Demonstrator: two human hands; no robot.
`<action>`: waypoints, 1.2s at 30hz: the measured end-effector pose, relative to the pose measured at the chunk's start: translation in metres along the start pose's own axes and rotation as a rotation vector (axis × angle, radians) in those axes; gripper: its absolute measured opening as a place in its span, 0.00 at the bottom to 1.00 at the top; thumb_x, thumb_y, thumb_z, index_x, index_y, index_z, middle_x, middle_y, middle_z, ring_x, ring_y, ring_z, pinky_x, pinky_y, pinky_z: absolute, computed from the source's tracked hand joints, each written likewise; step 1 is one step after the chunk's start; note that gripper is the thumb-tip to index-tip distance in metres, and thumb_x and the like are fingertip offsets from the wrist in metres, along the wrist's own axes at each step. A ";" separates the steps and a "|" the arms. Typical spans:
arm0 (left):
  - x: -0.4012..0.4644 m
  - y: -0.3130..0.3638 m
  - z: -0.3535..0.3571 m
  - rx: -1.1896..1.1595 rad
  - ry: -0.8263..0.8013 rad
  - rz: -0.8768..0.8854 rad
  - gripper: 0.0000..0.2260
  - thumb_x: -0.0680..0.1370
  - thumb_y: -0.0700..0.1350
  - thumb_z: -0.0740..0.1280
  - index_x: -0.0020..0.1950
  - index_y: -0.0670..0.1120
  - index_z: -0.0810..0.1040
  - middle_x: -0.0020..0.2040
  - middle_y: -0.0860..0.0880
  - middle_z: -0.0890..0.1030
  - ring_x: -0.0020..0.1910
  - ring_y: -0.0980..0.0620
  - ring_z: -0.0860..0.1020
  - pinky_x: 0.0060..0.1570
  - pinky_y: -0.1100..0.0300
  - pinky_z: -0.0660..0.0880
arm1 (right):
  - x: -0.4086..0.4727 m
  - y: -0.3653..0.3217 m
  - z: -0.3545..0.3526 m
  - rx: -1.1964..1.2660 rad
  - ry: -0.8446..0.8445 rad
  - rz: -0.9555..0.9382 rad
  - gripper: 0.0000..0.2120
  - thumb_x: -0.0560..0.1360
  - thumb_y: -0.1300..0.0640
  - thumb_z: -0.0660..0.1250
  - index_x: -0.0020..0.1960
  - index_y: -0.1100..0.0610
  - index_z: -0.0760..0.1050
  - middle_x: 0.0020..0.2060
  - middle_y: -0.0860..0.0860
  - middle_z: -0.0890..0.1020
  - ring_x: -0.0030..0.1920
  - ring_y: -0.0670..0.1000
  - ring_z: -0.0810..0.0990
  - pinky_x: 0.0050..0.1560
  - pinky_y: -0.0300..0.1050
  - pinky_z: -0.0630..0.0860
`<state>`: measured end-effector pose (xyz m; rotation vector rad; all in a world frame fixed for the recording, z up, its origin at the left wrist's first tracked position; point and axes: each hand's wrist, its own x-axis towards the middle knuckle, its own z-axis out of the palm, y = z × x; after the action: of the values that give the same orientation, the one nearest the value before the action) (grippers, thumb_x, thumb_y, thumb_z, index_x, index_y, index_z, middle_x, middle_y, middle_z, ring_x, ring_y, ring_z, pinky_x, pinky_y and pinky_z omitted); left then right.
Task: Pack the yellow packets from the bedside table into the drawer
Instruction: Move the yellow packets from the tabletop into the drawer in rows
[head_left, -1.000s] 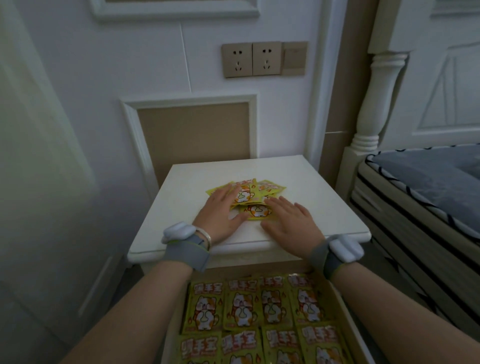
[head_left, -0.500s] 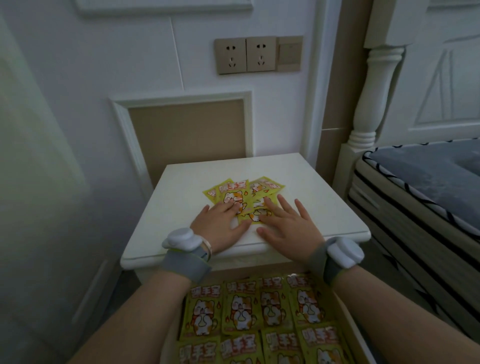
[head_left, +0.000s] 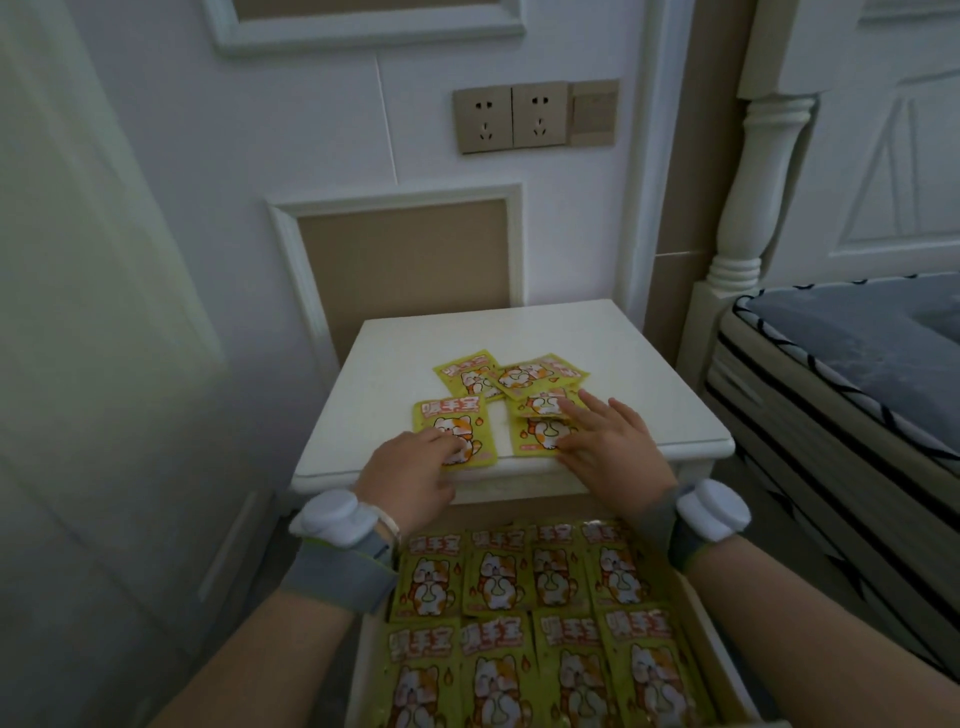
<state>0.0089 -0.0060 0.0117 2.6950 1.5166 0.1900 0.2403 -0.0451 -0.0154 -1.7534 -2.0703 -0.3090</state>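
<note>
Several packets: a loose cluster of yellow packets (head_left: 511, 382) is seen on the desk (head_left: 649, 374), some overlapping, toward its front half.
Near-left packet: one yellow packet (head_left: 457, 428) is laid flat and apart from the cluster, close to the front edge of the desk.
Near-right packet: another packet (head_left: 537, 434) is lain flat by the front edge, partly overlapped by a packet behind it.
Left hand: the left hand (head_left: 410, 475) is pressed palm-down, fingers lightly curled, fingertips on the lower part of the near-left packet; nothing is gripped.
Right hand: the right hand (head_left: 610, 447) is spread flat and open, fingers resting on the near-right packet and the one behind it; nothing is gripped.
Drawer: the drawer (head_left: 711, 654) is pulled out below the desk edge and is already lined with rows of matching packets (head_left: 524, 613).
Handling: the packets are judged light, thin, flexible and probably slick, so sliding is likely easier than pinching from flat.
Hold: each packet is best drawn to the desk edge and taken by its overhanging rim between thumb and fingers.
Risk: overlapped packets may be dragged along together.
</note>
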 end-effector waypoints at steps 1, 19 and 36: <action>-0.003 -0.001 -0.001 -0.028 0.005 -0.012 0.22 0.76 0.47 0.62 0.71 0.53 0.68 0.68 0.52 0.72 0.63 0.48 0.72 0.60 0.57 0.70 | 0.000 0.000 0.002 -0.028 0.040 -0.018 0.04 0.63 0.52 0.71 0.35 0.49 0.84 0.54 0.52 0.84 0.57 0.57 0.82 0.60 0.49 0.73; 0.010 -0.023 -0.007 -0.266 0.135 -0.059 0.12 0.79 0.47 0.63 0.61 0.52 0.80 0.64 0.48 0.71 0.61 0.44 0.72 0.64 0.53 0.69 | 0.009 -0.008 -0.013 0.458 0.406 0.246 0.04 0.75 0.57 0.68 0.46 0.57 0.80 0.49 0.48 0.71 0.32 0.50 0.73 0.39 0.40 0.70; 0.008 0.004 0.011 -0.699 0.192 -0.450 0.20 0.69 0.57 0.73 0.40 0.47 0.66 0.49 0.41 0.77 0.37 0.44 0.81 0.23 0.63 0.72 | -0.010 -0.018 -0.016 1.027 0.075 0.891 0.11 0.70 0.62 0.74 0.46 0.55 0.72 0.41 0.58 0.78 0.37 0.56 0.81 0.36 0.46 0.77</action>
<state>0.0180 -0.0010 0.0019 1.7997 1.6512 0.7979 0.2263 -0.0636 -0.0038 -1.6567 -0.8683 0.7850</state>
